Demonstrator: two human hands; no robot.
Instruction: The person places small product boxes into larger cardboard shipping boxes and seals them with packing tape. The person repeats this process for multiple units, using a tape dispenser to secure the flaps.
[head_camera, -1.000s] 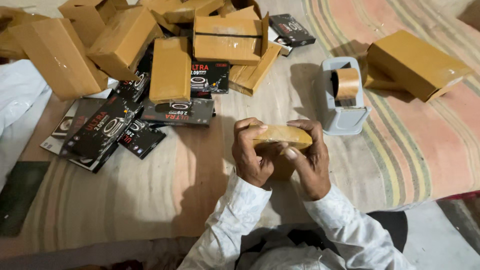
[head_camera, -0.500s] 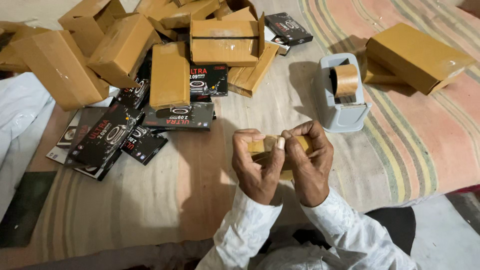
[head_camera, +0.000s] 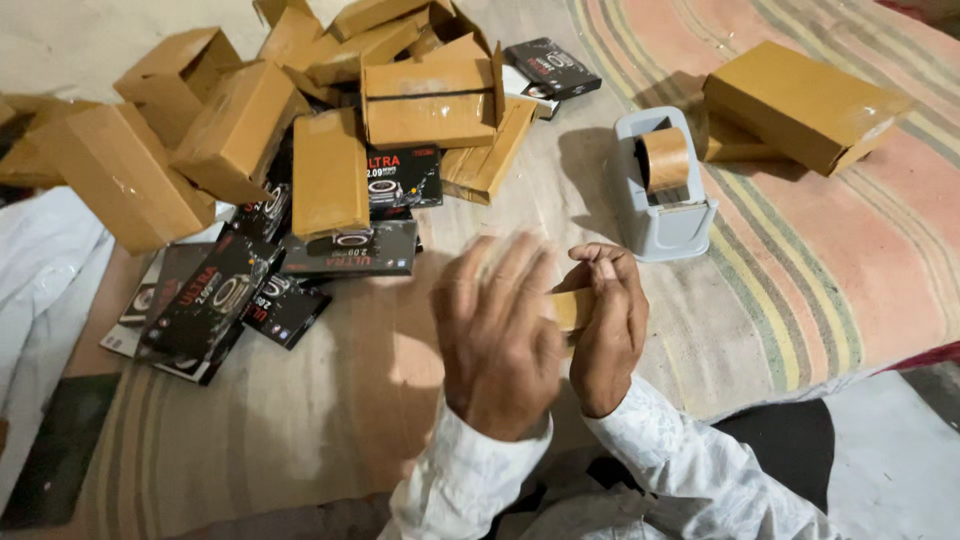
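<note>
The right hand pinches a small brown box while the blurred left hand spreads open, empty, so the one-handed grip risks dropping it.

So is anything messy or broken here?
Yes: the brown boxes lie in a jumbled heap, tilted over each other, on top of black boxes. One brown box has an open flap. Nothing looks spilled.

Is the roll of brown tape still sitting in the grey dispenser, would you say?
Yes, the brown tape roll sits in the grey dispenser on the striped mat, beyond both hands.
</note>
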